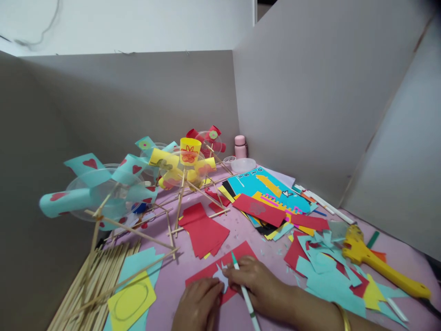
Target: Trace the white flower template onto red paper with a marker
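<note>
Head view, pink tbl [241,225] w/ scraps [324,271], grey partitions [310,92], pen [245,294] over red sheet [246,252]

Red sheet [241,255]: paper at 6 o'clock on the table, is looking matt and smooth.
White cutout [220,276]: thin paper, is lying matt on the red sheet.
Pen [247,299]: smooth white plastic, is catching little light.
Sticks [99,285]: bare wood at 8 o'clock, are looking dry and matt.
Wheels [103,193]: clear glossy plastic at 10 o'clock, are carrying matt paper blades.
Yellow handle [382,266]: hard plastic at 4 o'clock, is shining.
Table cover [241,225]: is looking matt, lightly scuffed.
Screens [310,92]: board, is looking matt.
</note>
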`<state>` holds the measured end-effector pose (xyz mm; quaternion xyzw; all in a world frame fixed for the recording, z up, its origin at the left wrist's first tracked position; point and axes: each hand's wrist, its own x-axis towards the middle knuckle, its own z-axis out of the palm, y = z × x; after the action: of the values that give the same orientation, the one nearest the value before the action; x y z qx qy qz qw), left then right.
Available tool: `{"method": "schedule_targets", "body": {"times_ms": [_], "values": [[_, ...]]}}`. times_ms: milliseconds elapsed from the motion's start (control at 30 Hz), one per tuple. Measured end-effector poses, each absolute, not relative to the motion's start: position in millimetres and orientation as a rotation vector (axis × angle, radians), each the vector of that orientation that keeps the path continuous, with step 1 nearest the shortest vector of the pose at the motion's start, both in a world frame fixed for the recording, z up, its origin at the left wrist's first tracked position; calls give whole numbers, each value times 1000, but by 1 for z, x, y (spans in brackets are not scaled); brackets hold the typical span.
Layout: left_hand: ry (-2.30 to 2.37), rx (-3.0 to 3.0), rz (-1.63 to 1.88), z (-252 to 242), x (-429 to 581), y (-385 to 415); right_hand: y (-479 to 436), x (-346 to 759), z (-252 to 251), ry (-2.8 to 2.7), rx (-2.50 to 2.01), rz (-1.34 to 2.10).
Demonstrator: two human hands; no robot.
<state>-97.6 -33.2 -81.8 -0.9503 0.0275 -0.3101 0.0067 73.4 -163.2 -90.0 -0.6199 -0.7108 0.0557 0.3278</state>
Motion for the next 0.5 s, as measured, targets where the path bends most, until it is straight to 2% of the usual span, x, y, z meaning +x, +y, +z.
{"method": "schedule_targets", "body": {"times_ms": [500], "values": [[80, -2832, -1038, -88, -92, -35, -163, 73, -87, -1809, -1577, 154]]}}
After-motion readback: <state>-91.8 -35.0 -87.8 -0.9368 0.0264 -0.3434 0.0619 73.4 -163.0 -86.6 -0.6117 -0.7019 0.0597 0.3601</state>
